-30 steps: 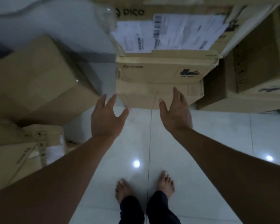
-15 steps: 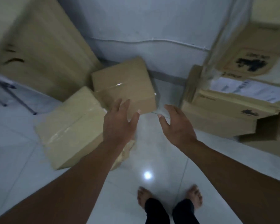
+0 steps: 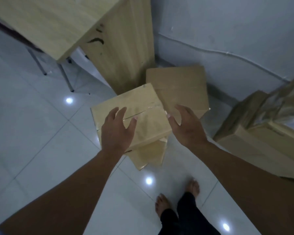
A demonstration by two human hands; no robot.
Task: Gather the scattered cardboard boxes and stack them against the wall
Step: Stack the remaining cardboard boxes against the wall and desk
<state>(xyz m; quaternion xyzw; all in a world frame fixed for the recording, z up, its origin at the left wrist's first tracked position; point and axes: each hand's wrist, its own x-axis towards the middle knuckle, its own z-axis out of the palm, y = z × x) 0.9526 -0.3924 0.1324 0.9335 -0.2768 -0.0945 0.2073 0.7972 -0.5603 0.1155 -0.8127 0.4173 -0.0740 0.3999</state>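
Standing barefoot on the glossy white tiled floor [image 3: 41, 133], a person reaches out both arms; left hand [image 3: 116, 131] and right hand [image 3: 187, 128] hover with fingers spread over the pale tape-wrapped cardboard box [image 3: 134, 116]. Behind it, a darker brown cardboard box [image 3: 180, 87] lies beside the grey wall [image 3: 227, 31].

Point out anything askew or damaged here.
The pale box under the hands sits crooked, overlapping the brown box behind it. A loose flap hangs crumpled from its near edge.
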